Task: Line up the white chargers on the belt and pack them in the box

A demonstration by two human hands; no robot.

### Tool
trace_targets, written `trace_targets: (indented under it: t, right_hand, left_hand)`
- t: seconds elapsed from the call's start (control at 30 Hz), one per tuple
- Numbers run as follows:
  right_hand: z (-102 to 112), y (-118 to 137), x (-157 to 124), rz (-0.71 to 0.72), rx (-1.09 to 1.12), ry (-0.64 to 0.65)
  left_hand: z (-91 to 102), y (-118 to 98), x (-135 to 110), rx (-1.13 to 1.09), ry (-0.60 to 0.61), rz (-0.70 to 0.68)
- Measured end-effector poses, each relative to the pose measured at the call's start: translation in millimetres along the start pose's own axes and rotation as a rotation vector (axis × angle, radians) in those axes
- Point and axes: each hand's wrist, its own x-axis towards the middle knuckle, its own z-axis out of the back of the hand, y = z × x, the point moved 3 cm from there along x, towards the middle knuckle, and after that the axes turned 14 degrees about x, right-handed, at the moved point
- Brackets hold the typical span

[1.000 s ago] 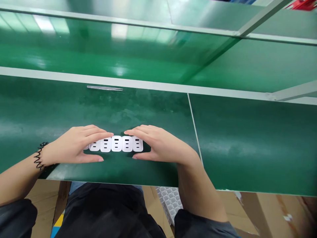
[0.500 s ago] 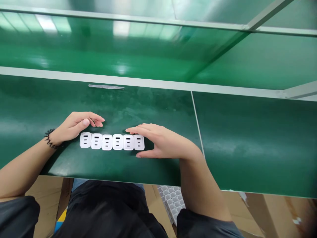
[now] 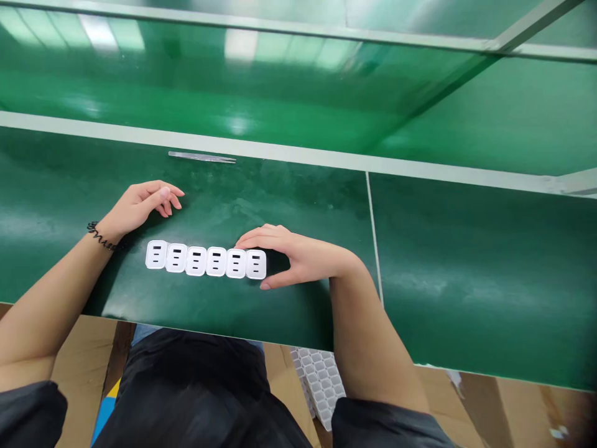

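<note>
A dark green workbench (image 3: 466, 267) fills the middle of the frame, its smooth surface smudged in places and catching pale glare at left and right. A thin pale seam (image 3: 374, 233) crosses it right of centre. Along the far edge runs a whitish rail (image 3: 289, 152), and beyond that a glossy green panel (image 3: 280, 93) reflects bright window-like patches at upper left and upper centre. A metal frame bar (image 3: 536, 23) slants through the upper right.

Left of centre, six white three-slot housings (image 3: 216, 262) lie in one close row, slots facing up. The right hand (image 3: 301, 252) arches around the row's right end, thumb and fingers apart; its fingertips are at the upper edge of the row and its thumb is by the lower right corner. Whether the fingertips touch cannot be told.

The left hand (image 3: 137, 205) is above the row's left end, well apart from it and holding nothing visible, fingers loosely curled with small gaps at the tips. A black coiled band (image 3: 100, 236) circles that wrist. Tweezers (image 3: 202, 157) lie near the rail at upper left.

Below the bench edge, brown cardboard (image 3: 84, 358) shows at lower left, and a pale tray of rounded cells (image 3: 321, 379) at lower centre-right.
</note>
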Motion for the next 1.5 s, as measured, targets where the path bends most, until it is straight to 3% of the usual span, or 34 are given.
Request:
trace_targets:
  t: [0.1, 0.2, 0.37, 0.47, 1.03, 1.23, 1.5]
  right_hand:
    - [2, -1, -1, -0.015, 0.018, 0.006]
    - [4, -4, -3, -0.012, 0.052, 0.012]
    - [8, -11, -5, -0.004, 0.121, 0.029]
    - [9, -12, -5, 0.0, 0.16, 0.029]
    - [9, -15, -5, -0.046, 0.24, -0.035]
    - [0, -4, 2, 0.073, 0.239, -0.025]
    - [1, -5, 0, 0.1, 0.222, 0.012]
  left_hand:
    - [1.8, -3, 15, 0.095, 0.16, 0.107]
    - [8.1, -3, 25, 0.07, 0.232, 0.192]
    - [18.9, 2, 24, -0.083, 0.287, 0.161]
    - [20.6, 3, 22, -0.176, 0.257, 0.155]
    - [15.9, 1, 26, -0.24, 0.187, 0.188]
    - [14.8, 1, 26, -0.244, 0.2, 0.186]
    - [13.8, 0, 26, -0.208, 0.199, 0.178]
